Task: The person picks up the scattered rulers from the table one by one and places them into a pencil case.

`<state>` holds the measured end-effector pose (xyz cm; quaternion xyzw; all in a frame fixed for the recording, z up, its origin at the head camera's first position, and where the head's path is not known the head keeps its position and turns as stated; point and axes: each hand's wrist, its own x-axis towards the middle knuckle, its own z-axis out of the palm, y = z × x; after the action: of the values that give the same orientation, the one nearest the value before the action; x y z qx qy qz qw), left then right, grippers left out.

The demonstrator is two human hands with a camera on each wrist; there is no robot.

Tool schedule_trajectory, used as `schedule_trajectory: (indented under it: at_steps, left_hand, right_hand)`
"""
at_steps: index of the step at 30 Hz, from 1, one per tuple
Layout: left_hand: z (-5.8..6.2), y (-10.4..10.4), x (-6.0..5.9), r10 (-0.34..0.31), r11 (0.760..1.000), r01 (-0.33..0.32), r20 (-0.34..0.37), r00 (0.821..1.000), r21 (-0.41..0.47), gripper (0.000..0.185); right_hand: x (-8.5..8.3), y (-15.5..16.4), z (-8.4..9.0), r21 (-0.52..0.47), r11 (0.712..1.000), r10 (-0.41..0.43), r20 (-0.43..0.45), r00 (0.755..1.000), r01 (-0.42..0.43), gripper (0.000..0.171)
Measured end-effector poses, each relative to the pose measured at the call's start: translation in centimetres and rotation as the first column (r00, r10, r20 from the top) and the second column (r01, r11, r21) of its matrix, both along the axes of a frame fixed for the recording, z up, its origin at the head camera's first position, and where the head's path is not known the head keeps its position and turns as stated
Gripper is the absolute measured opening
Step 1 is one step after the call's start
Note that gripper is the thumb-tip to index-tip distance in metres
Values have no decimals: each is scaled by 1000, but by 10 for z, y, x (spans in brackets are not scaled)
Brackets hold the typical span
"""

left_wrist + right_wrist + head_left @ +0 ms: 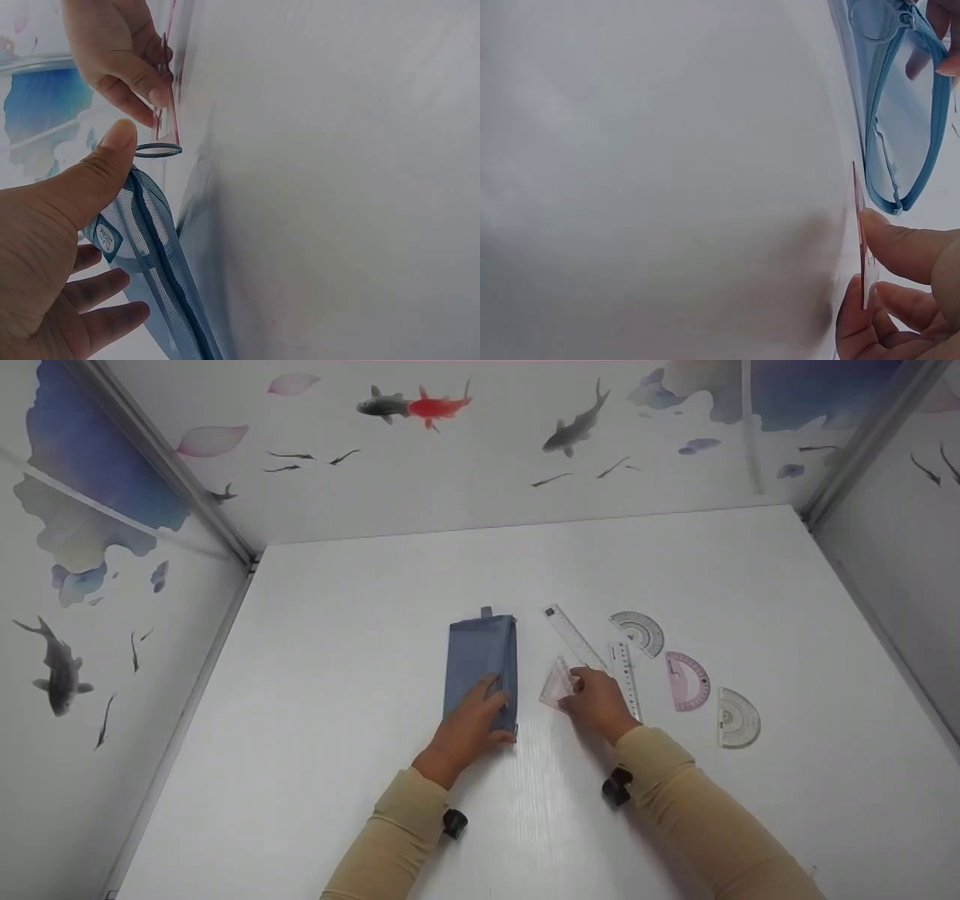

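A blue zippered pencil pouch [472,656] lies on the table, its mesh side and ring pull [159,151] showing in the left wrist view. Its zip mouth [936,142] gapes in the right wrist view. My left hand [469,727] is over the pouch's near right part, thumb and fingers spread apart. Just to the right of the pouch, my right hand [600,701] pinches a clear pinkish set square [556,684] between thumb and fingers. The set square stands on edge in the right wrist view, close beside the pouch's mouth.
Two clear rulers, one slanted [574,636] and one near upright [622,667], lie by my right hand. Farther right are a clear protractor [651,631], a pink protractor [697,675] and another clear protractor [739,720]. Painted panels [480,472] wall the white table at back and sides.
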<state>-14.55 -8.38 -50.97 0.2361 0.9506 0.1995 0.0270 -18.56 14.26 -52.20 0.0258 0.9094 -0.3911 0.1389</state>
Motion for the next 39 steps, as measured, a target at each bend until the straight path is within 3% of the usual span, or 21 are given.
schedule_trajectory:
  at_steps: [9, 32, 39]
  left_hand:
    - [0, 0, 0, 5, 1000, -5, -15, 1000, -7, 65]
    - [1, 0, 1, -2, 1000, 2, 22, 1000, 14, 64]
    - [4, 0, 2, 10, 1000, -11, 54, 999, 19, 63]
  right_hand:
    - [-1, -2, 3, -15, 1000, -24, -48, 999, 23, 54]
    - [-7, 4, 7, -185, 976, -102, 103, 989, 119, 55]
    - [-6, -2, 11, -231, 963, -119, 90, 989, 137, 54]
